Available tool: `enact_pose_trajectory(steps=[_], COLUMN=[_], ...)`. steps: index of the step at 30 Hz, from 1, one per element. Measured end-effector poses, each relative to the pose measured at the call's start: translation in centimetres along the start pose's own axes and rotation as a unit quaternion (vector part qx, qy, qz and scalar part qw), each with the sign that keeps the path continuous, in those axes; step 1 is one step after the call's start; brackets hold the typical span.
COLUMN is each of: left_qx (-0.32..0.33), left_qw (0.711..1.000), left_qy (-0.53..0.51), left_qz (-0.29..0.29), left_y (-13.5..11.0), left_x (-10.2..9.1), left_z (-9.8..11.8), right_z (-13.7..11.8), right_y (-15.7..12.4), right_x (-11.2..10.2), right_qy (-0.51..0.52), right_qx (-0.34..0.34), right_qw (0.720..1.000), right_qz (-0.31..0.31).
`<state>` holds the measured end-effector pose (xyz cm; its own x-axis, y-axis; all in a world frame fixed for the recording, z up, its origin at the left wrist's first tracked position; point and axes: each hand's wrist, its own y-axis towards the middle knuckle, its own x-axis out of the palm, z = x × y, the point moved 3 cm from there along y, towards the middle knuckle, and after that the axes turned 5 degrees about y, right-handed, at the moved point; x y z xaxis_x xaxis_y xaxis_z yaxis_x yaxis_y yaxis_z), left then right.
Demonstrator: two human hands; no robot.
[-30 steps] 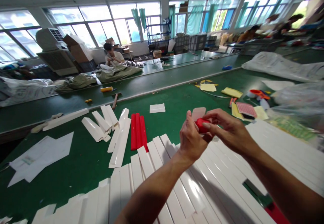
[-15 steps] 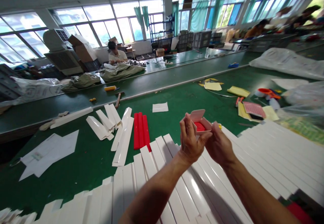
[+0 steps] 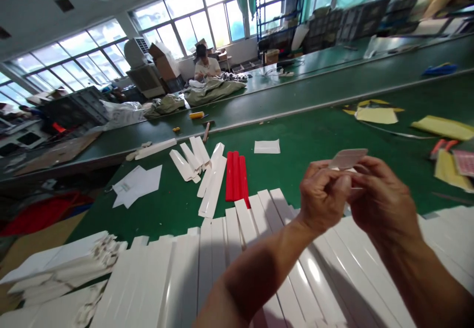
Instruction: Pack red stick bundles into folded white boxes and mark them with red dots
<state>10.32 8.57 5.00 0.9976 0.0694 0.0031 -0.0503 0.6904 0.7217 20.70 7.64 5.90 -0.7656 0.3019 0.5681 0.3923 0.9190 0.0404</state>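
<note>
White cartons [image 3: 185,268] lie side by side along the lower frame. Right of centre, the left hand [image 3: 321,194] and right hand [image 3: 385,194] grip one carton [image 3: 348,159] with fingers bent closely round its end; the red plug, visible in its mouth half a second earlier, is now hidden, suggesting work has passed to the flap [image 3: 342,161]. Beyond, at centre: red strips [image 3: 236,177].

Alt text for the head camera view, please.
The left hand and right hand hold a small pale box, partly hidden, above long white pieces on a green table. Red strips lie nearby; a person sits in the background.
</note>
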Motion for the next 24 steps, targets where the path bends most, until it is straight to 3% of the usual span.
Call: enact_pose_trajectory(steps=[3,6,11,13,16,21,24], left_qx=[-0.021,-0.030,0.095,0.138,0.146,0.176,0.154], left_qw=[0.999,0.999,0.988,0.979,0.973,0.963,0.964], left_qy=[-0.030,-0.029,0.081,0.101,0.127,0.138,0.124], left_qz=[0.028,0.005,-0.094,-0.112,-0.122,-0.152,-0.176], left_y=[0.1,-0.2,0.3,0.8,1.5,2.4,3.2], left_x=[0.2,0.4,-0.3,-0.9,-1.6,-2.4,-2.8], left_z=[-0.2,-0.9,-0.7,-0.3,0.1,0.7,1.0], right_z=[-0.1,0.4,0.8,1.3,2.7,4.0,4.1], right_y=[-0.1,0.1,0.2,-0.1,-0.8,-1.3,-1.4], right_x=[0.4,0.3,-1.2,-2.0,-2.9,-3.4,-3.1], right_qy=[0.007,0.008,0.006,-0.018,-0.080,-0.272,-0.323], right_qx=[-0.041,-0.046,-0.133,-0.106,-0.058,-0.148,-0.162], right_qw=[0.998,0.998,0.991,0.994,0.991,0.943,0.922], right_qz=[0.055,0.033,-0.011,-0.036,-0.086,-0.122,-0.135])
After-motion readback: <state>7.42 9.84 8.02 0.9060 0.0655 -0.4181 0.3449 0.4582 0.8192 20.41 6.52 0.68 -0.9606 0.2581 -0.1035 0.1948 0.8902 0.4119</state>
